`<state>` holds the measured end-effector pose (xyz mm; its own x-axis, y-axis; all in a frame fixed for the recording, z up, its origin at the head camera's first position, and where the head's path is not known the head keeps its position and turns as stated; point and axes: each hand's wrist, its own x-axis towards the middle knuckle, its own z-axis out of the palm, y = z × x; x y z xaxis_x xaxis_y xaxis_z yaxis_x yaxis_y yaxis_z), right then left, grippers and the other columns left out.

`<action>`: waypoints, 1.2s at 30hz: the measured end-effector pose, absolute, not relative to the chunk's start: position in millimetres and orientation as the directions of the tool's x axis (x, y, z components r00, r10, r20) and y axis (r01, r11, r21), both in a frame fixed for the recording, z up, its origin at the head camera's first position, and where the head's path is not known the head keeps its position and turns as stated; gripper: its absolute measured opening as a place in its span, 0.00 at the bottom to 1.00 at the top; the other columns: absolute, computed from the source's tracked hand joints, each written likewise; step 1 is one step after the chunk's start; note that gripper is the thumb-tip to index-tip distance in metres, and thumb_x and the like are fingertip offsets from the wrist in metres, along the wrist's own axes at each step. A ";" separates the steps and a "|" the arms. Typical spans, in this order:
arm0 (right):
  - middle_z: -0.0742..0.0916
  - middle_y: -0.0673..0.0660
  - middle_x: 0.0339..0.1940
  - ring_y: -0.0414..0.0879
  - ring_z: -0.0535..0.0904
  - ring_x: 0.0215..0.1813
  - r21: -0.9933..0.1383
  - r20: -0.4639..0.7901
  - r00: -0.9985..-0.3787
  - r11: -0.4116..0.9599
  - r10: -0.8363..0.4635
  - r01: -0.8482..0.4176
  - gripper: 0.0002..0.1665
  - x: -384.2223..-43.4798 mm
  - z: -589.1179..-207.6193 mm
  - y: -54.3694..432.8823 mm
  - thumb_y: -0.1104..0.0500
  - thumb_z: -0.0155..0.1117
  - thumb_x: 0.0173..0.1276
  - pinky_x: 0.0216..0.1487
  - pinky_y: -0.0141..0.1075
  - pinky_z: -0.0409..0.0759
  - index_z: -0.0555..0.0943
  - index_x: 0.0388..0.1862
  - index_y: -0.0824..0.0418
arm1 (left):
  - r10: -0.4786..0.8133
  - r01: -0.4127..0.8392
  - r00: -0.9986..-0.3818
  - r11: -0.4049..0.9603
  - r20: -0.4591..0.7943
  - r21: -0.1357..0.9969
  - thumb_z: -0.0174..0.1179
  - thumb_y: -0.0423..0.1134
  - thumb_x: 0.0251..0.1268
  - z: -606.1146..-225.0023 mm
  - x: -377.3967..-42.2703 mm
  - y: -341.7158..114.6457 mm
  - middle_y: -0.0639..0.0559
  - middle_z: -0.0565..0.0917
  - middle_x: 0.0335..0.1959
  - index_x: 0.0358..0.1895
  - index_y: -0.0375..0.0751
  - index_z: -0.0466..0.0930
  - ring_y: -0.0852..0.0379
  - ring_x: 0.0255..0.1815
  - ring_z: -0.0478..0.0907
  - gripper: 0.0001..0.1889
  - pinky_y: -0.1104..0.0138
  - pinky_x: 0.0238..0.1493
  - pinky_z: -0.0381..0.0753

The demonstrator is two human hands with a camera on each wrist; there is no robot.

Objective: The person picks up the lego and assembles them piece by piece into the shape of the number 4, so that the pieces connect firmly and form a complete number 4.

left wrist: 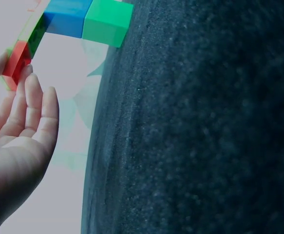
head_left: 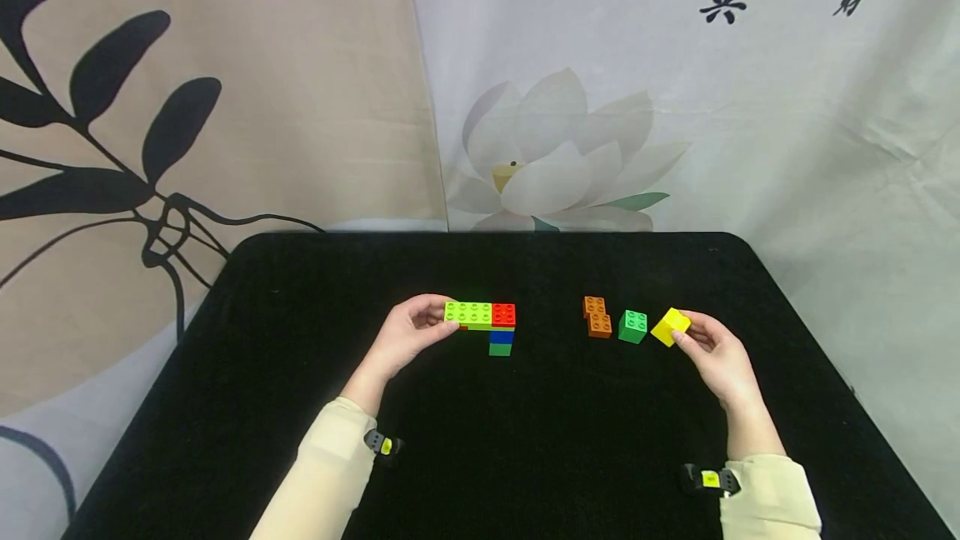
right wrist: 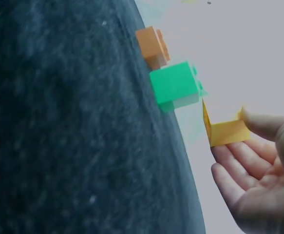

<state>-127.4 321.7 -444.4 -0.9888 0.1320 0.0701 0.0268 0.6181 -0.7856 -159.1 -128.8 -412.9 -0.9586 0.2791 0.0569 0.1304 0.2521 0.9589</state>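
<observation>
In the head view my left hand [head_left: 405, 340] pinches one end of a joined toy brick assembly [head_left: 480, 316]. Lime green and red bricks form its top, with a blue brick [head_left: 501, 337] and a green brick [head_left: 500, 350] stacked beneath the right end. A red brick [left wrist: 16, 66] sits between thumb and fingertips in the left wrist view. On the right, my right hand [head_left: 720, 357] holds a yellow brick [head_left: 671, 327] between thumb and fingers, tilted. Its other fingers extend under the yellow brick [right wrist: 229, 132] in the right wrist view.
A loose green brick [head_left: 633, 327] stands on the black table [head_left: 570, 440], just left of the yellow one. Farther left are two orange bricks [head_left: 597, 317], set slightly offset; whether they are joined I cannot tell. A printed cloth [head_left: 337, 90] hangs behind the table.
</observation>
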 end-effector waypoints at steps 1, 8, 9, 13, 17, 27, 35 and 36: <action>0.80 0.71 0.56 0.60 0.78 0.54 -0.783 0.080 -0.988 0.622 0.132 0.019 0.28 -127.3 -442.8 320.5 0.54 0.61 0.75 0.44 0.14 0.69 0.71 0.65 0.71 | 0.280 0.131 -0.958 0.252 0.057 0.959 0.66 0.31 0.64 -412.5 -159.0 -129.0 0.39 0.84 0.47 0.55 0.30 0.78 0.46 0.44 0.80 0.18 0.67 0.48 0.80; 0.80 0.70 0.56 0.59 0.77 0.55 -0.782 0.120 -0.984 0.623 0.133 -0.011 0.28 -127.6 -430.9 309.5 0.55 0.61 0.74 0.44 0.14 0.69 0.71 0.66 0.70 | 0.293 0.135 -0.954 0.245 0.059 0.960 0.66 0.31 0.64 -410.7 -159.0 -130.3 0.39 0.84 0.47 0.55 0.29 0.78 0.45 0.45 0.80 0.17 0.65 0.48 0.80; 0.80 0.70 0.56 0.59 0.77 0.55 -0.784 0.122 -0.984 0.620 0.133 -0.014 0.28 -127.6 -429.3 307.7 0.55 0.61 0.74 0.45 0.13 0.68 0.71 0.66 0.70 | 0.294 0.133 -0.954 0.244 0.057 0.961 0.66 0.31 0.64 -410.5 -158.9 -130.4 0.39 0.84 0.47 0.55 0.30 0.78 0.45 0.45 0.80 0.17 0.64 0.48 0.80; 0.80 0.69 0.56 0.58 0.76 0.56 -0.790 0.130 -0.985 0.613 0.111 -0.035 0.27 -127.8 -424.3 298.5 0.55 0.61 0.75 0.46 0.13 0.67 0.71 0.66 0.69 | 0.293 0.124 -0.955 0.242 0.049 0.962 0.66 0.31 0.64 -409.9 -158.5 -130.6 0.40 0.84 0.47 0.55 0.30 0.78 0.45 0.46 0.80 0.17 0.61 0.49 0.79; 0.80 0.67 0.56 0.58 0.76 0.56 -0.793 0.118 -0.991 0.607 0.068 -0.053 0.26 -129.8 -421.6 285.9 0.55 0.60 0.75 0.48 0.15 0.68 0.71 0.66 0.67 | 0.290 0.120 -0.956 0.245 0.045 0.962 0.66 0.32 0.64 -409.5 -158.4 -130.6 0.40 0.84 0.47 0.55 0.30 0.78 0.45 0.46 0.80 0.17 0.60 0.50 0.79; 0.81 0.66 0.56 0.59 0.79 0.56 -0.809 0.080 -0.996 0.582 -0.032 -0.084 0.24 -143.4 -418.7 245.0 0.60 0.63 0.72 0.58 0.54 0.77 0.73 0.65 0.64 | 0.288 0.116 -0.957 0.239 0.043 0.964 0.66 0.32 0.64 -410.7 -158.3 -130.4 0.39 0.84 0.48 0.55 0.30 0.78 0.46 0.46 0.80 0.18 0.62 0.50 0.79; 0.82 0.64 0.56 0.58 0.80 0.54 -0.838 0.131 -0.977 0.508 -0.167 -0.199 0.24 -150.0 -401.0 206.3 0.64 0.66 0.70 0.55 0.52 0.79 0.75 0.64 0.64 | 0.302 0.127 -0.952 0.230 0.053 0.965 0.65 0.32 0.65 -412.9 -159.5 -131.4 0.39 0.84 0.49 0.56 0.30 0.78 0.47 0.46 0.80 0.18 0.62 0.49 0.80; 0.82 0.64 0.56 0.58 0.80 0.54 -0.838 0.138 -0.973 0.502 -0.183 -0.213 0.24 -150.9 -399.4 201.6 0.63 0.66 0.69 0.55 0.52 0.79 0.75 0.64 0.64 | 0.303 0.127 -0.952 0.229 0.053 0.965 0.65 0.32 0.65 -413.0 -159.8 -131.4 0.39 0.84 0.49 0.56 0.30 0.78 0.46 0.46 0.80 0.18 0.62 0.49 0.80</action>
